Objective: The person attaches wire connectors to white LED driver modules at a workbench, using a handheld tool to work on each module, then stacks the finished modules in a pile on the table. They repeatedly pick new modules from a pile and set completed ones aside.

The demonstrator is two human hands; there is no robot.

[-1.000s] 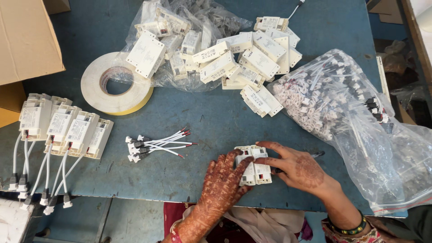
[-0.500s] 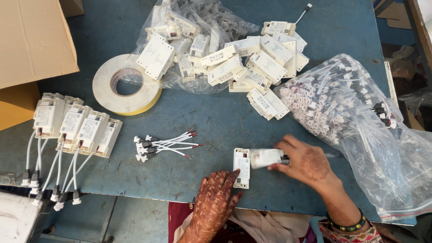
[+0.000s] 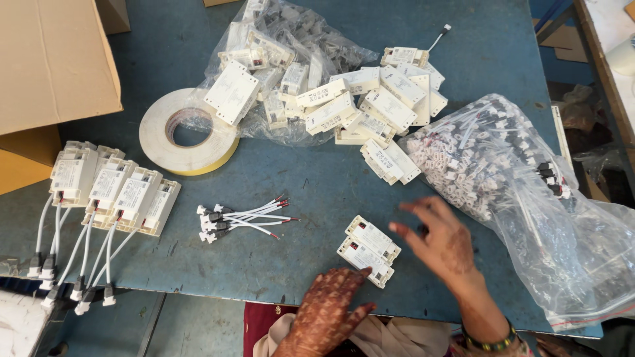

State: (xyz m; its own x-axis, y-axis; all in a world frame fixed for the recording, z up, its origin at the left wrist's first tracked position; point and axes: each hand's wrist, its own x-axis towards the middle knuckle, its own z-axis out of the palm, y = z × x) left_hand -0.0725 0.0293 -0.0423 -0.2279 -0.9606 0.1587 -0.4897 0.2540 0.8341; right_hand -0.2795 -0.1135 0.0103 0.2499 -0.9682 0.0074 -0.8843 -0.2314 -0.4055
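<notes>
At six o'clock on the blue tabletop [image 3: 317, 178] lie two white modules [image 3: 368, 250] side by side, each with a pale label on top. Our left hand [image 3: 329, 309], fingers loosely spread and holding nothing, touches the nearer module's edge with a fingertip. Our right hand [image 3: 443, 241] hovers open just beside them at four o'clock, fingers apart, gripping nothing. At nine o'clock from the pair we see a bundle of white leads [image 3: 241, 219] with red tips. At the far left stands a row of about five wired modules [image 3: 112, 192], cables trailing over the edge. At eleven o'clock lies one tape roll [image 3: 188, 140], white with a yellow rim. One clear bag of modules [image 3: 278, 59] sits at twelve o'clock, a loose heap [image 3: 383, 109] beside it. Another clear bag of connectors [image 3: 516, 192] fills three o'clock. One cardboard box [image 3: 53, 59] sits at ten o'clock.
</notes>
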